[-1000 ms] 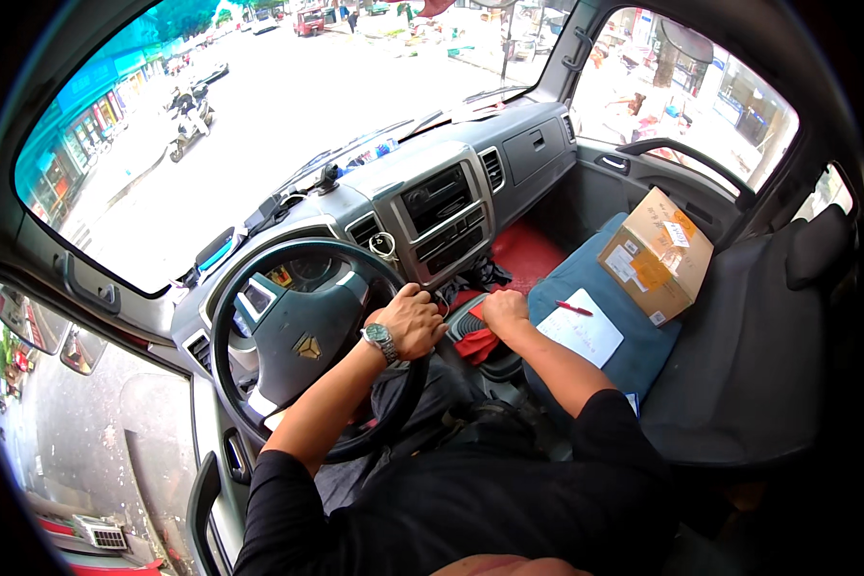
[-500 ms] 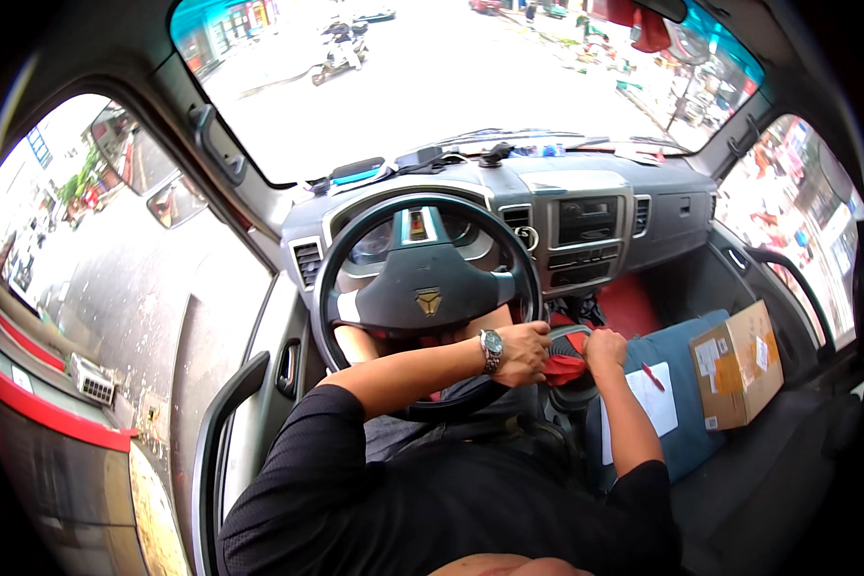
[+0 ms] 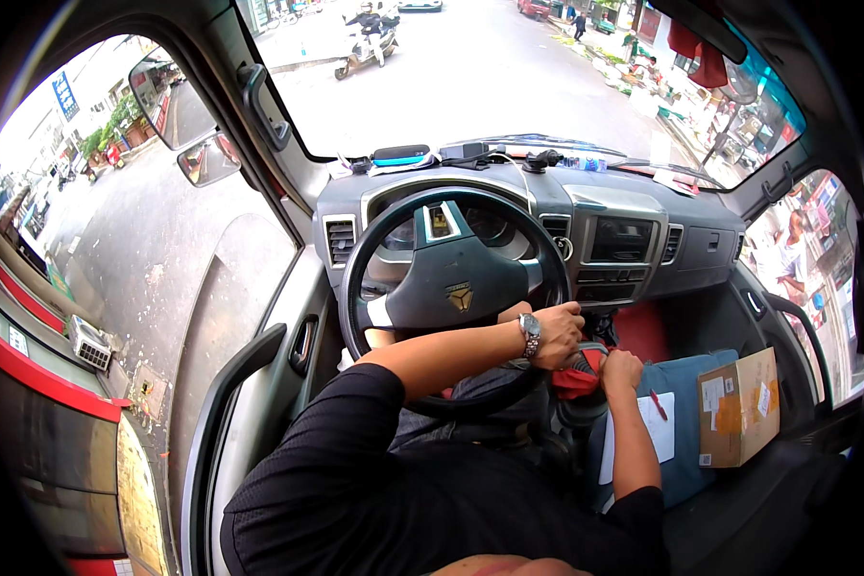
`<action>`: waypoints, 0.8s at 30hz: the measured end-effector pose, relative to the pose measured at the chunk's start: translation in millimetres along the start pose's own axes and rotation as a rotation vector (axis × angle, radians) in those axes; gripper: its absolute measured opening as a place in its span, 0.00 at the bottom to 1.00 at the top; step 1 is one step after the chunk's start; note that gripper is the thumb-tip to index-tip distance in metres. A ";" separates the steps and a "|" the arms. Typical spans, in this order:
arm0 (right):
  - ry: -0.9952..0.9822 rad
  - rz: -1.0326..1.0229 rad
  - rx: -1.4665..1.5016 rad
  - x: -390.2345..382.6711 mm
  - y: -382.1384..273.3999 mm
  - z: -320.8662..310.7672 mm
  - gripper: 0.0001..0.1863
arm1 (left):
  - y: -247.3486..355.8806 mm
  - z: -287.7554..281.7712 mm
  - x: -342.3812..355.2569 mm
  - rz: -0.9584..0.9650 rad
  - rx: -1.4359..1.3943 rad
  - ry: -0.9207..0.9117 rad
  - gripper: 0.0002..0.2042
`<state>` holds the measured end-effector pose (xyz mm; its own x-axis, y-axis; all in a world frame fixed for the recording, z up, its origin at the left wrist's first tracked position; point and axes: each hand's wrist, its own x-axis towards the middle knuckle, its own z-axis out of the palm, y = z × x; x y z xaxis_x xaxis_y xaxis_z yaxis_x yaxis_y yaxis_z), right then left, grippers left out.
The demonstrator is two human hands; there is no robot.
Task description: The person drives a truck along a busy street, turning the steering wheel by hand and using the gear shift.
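Note:
My left arm, with a metal watch (image 3: pixel 529 334) on its wrist, reaches across the black steering wheel (image 3: pixel 366 248). At the right side of the rim my left hand (image 3: pixel 557 336) is closed with curled fingers, apparently round the rim. Just right of it, a red cloth (image 3: pixel 578 381) hangs over the gear lever area, above a dark boot (image 3: pixel 580 414). My right hand (image 3: pixel 621 372) is closed at the cloth's right edge; the lever's top is hidden there.
On the blue-grey seat cushion (image 3: pixel 686 480) lie white paper (image 3: pixel 655 432), a red pen (image 3: pixel 659 405) and a cardboard box (image 3: pixel 739 408). The dashboard (image 3: pixel 533 185) carries cables and small items. A person on a scooter (image 3: pixel 370 43) is ahead; street stalls line the right.
The view has tilted, so the cab sits further right in it. My right hand and the red cloth have come a little nearer to me. My left hand stays at the wheel.

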<state>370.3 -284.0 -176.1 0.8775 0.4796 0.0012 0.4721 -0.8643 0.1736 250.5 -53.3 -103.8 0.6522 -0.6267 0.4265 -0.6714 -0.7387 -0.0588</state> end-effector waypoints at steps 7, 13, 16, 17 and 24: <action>0.031 -0.001 -0.025 3.1 -4.3 0.7 0.22 | -52.2 -4.9 11.0 -0.269 0.172 0.130 0.17; 0.014 0.002 -0.059 1.4 -1.2 -2.5 0.22 | -103.9 -31.9 10.3 -0.594 0.239 0.068 0.20; -0.019 -0.005 -0.071 -0.3 -1.9 -12.0 0.21 | -125.0 -48.1 -2.5 -0.707 0.290 0.092 0.21; -0.026 0.002 -0.061 -3.0 -0.8 -12.9 0.21 | -126.3 -61.0 -6.0 -0.752 0.250 0.082 0.21; -0.038 0.021 -0.040 -7.1 -5.0 -20.9 0.22 | -149.4 -116.7 -54.6 -1.028 0.287 0.072 0.24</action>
<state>359.9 -279.9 -156.4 0.8901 0.4547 -0.0317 0.4505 -0.8670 0.2129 274.1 120.3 -13.0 0.8294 0.3390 0.4441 0.3026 -0.9408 0.1529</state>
